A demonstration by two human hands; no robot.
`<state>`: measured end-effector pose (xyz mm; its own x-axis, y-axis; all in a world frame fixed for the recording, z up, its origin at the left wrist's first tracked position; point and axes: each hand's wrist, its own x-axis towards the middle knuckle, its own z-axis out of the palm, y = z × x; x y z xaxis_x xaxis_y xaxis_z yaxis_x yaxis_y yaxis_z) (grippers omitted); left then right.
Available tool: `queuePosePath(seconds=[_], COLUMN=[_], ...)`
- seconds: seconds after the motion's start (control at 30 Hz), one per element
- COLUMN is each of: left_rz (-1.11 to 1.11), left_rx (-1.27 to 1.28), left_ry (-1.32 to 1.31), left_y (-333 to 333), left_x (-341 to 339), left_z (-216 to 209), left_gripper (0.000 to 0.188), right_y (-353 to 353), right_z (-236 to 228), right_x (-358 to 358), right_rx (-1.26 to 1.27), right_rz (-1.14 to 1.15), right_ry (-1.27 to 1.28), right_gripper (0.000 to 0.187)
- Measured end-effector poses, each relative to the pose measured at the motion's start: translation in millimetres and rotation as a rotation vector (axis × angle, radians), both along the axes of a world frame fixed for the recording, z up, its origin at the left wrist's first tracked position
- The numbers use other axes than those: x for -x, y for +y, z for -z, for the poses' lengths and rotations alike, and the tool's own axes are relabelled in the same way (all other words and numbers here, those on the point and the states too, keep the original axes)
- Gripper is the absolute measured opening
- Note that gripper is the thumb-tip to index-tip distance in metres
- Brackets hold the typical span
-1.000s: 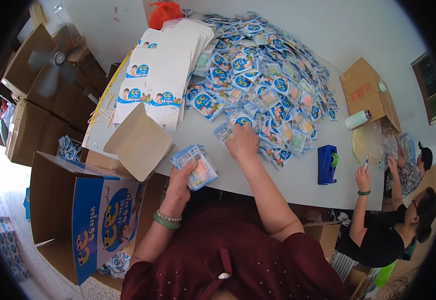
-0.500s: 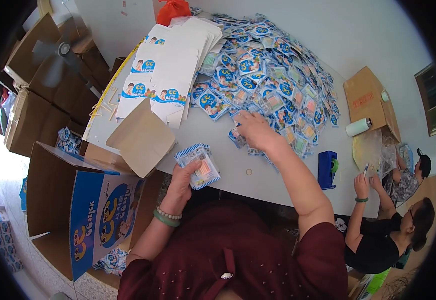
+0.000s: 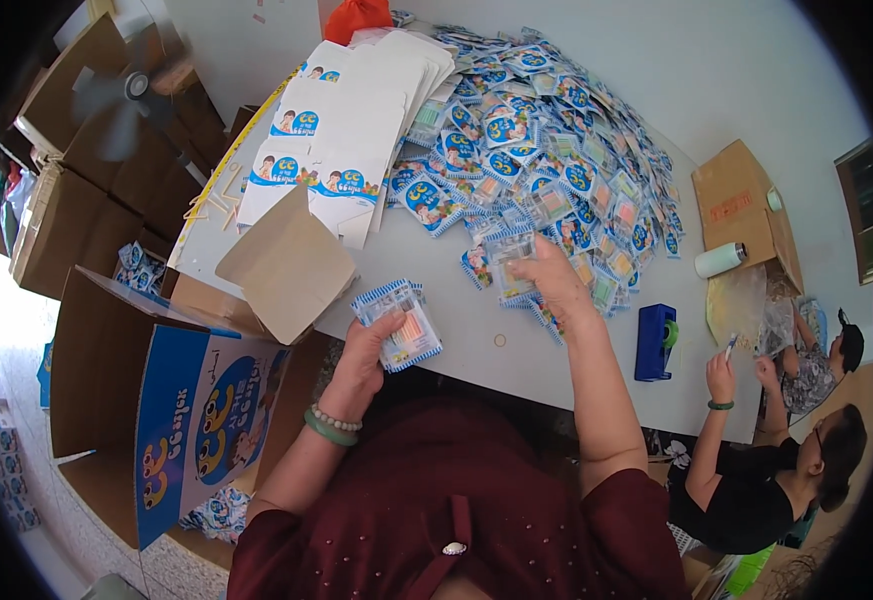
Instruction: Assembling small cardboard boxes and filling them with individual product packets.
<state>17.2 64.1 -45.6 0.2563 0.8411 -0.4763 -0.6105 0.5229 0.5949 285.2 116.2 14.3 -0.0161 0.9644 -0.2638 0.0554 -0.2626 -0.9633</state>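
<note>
A small stack of blue-edged clear packets (image 3: pixel 414 340) with orange and pale contents sits in my left hand (image 3: pixel 361 352), the thumb pressed on top. My right hand (image 3: pixel 562 286) pinches another clear packet (image 3: pixel 508 268), raised at the near edge of a large heap of similar packets (image 3: pixel 556 150). The heap spreads over the white table (image 3: pixel 466 320), some packets showing blue printed faces, others see-through sides. A gap of table lies between my two hands.
Flat white cartons (image 3: pixel 356 110) are stacked left of the heap. An open cardboard box (image 3: pixel 166 420) stands at my left, its flap (image 3: pixel 286 265) raised beside the table. A blue tape dispenser (image 3: pixel 655 342), a bottle (image 3: pixel 719 260) and a co-worker (image 3: pixel 756 490) are at right.
My right hand has drawn back from the heap toward me and to the right, and now lifts a packet. My left hand stays nearly in place with its stack.
</note>
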Motion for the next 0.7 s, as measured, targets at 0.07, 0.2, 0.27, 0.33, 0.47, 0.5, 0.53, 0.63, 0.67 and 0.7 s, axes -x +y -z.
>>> queuePosePath(seconds=[0.07, 0.2, 0.27, 0.33, 0.47, 0.5, 0.53, 0.63, 0.67, 0.7], left_rz=[-0.002, 0.012, -0.010, 0.000, -0.075, -0.105, -0.123, -0.161, -0.156, -0.163], left_rx=[-0.029, -0.089, -0.119, -0.157, -0.266, -0.324, -0.380, -0.470, -0.470, -0.413], left_ry=[0.010, 0.060, 0.043, 0.119, 0.204, 0.254, 0.303, 0.308, 0.306, 0.241], left_y=[-2.7, -8.8, -8.1, -7.9, -15.4, -18.6, -21.6, -24.5, -23.8, -22.2], left_x=[2.2, 7.2, 8.1, 10.9, 11.3, 11.9, 11.4, 13.0, 13.3, 14.2], left_z=[0.3, -9.9, -16.1, -17.3, -24.7, -24.8, -24.8, -24.2, -25.7, -28.1], left_gripper=[0.034, 0.037, 0.038, 0.037, 0.038, 0.040, 0.042, 0.044, 0.044, 0.043], right_y=[-4.3, -11.8, -13.7, -14.8, -12.5, -10.8, -13.6, -27.4, -32.9, -38.6], right_z=[-16.7, -35.5, -24.6, -5.2, 55.1, 51.4, 45.2, -3.1, -12.1, -18.7], right_x=[2.4, 23.4, 33.2, 42.0, 24.6, 21.2, 20.9, 43.1, 49.5, 57.4], right_rx=[-0.008, 0.025, -0.069, -0.172, -0.550, -0.633, -0.708, -0.249, -0.246, -0.194], right_rz=[0.006, -0.077, -0.174, -0.264, -0.165, -0.084, 0.007, 0.006, 0.010, -0.030], right_ry=[-0.040, 0.049, -0.268, -0.587, -1.206, -1.243, -1.280, -0.759, -0.760, -0.467], right_gripper=[0.040, 0.039, 0.039, 0.039, 0.034, 0.033, 0.032, 0.029, 0.029, 0.027])
